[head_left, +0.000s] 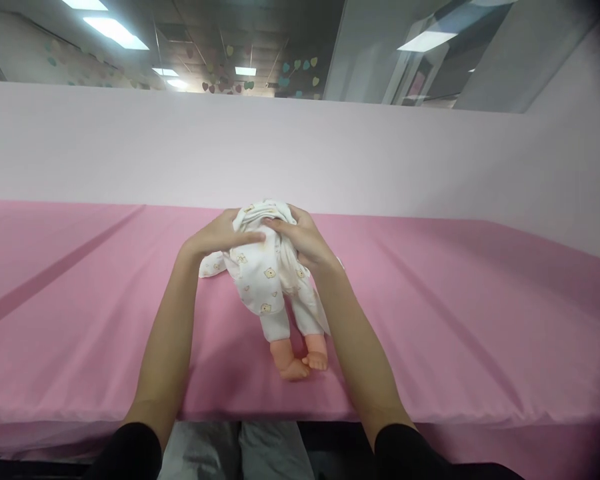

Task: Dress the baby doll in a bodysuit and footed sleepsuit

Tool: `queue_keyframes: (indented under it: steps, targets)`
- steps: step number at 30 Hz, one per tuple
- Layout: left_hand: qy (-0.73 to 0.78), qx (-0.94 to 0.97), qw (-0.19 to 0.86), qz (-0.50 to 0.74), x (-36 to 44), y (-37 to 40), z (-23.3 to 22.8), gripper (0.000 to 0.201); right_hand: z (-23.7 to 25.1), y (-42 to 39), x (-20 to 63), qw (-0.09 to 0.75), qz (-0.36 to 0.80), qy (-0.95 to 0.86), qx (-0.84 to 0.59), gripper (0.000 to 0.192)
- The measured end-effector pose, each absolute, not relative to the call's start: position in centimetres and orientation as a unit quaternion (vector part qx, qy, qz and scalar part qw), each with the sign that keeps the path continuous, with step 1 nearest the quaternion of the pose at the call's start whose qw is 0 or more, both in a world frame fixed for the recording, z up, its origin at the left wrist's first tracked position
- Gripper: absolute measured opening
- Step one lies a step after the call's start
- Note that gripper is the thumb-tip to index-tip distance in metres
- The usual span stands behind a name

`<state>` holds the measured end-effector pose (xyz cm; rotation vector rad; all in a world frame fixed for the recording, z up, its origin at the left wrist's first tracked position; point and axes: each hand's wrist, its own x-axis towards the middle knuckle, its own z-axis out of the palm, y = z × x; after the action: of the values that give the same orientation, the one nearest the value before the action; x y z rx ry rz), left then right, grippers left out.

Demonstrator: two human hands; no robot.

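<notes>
A baby doll [281,345] is on the pink covered surface, its bare feet towards me. It is dressed in white pants [305,313] and a white top [260,283] with small yellow animal prints. The top is bunched up in folds at the far end, and I cannot see the doll's head or arms. My left hand [225,233] grips the bunched cloth from the left, thumb lying across the front. From the right, my right hand [305,239] holds the same cloth, thumb over the folds. A sleeve [213,265] sticks out beneath my left wrist.
The pink sheet [455,320] has long creases and hangs over the front edge near my legs. A white wall panel [180,147] stands behind it, with glass above. Another white wall [575,167] closes off the right side.
</notes>
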<state>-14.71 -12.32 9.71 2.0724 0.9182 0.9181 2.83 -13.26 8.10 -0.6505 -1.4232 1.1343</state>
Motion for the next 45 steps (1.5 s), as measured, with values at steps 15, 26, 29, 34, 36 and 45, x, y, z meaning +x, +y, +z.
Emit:
queue_keyframes:
  steps: [15,26,29,34,36,45]
  targets:
    - [0.291,0.779,0.420,0.363,-14.7,-12.0,9.4,0.039,8.2,-13.7,3.8,0.421,0.512,-0.698,-0.271,0.045]
    - [0.341,0.813,0.352,0.314,-13.9,-12.8,10.0,0.045,8.3,-13.1,3.4,0.531,0.574,-0.578,-0.235,0.028]
    - [0.356,0.789,0.358,0.350,-14.2,-12.9,10.1,0.032,8.2,-13.3,3.3,0.531,0.572,-0.585,-0.221,0.031]
    - [0.337,0.731,0.413,0.426,-14.2,-12.5,9.8,0.031,8.1,-13.5,3.6,0.461,0.578,-0.633,-0.231,0.042]
    - [0.338,0.713,0.432,0.437,-14.0,-12.2,9.6,0.035,8.1,-13.5,3.8,0.426,0.585,-0.650,-0.232,0.045]
    - [0.338,0.789,0.375,0.351,-12.4,-13.3,9.6,0.047,8.5,-12.9,4.8,0.474,0.613,-0.596,-0.210,0.031]
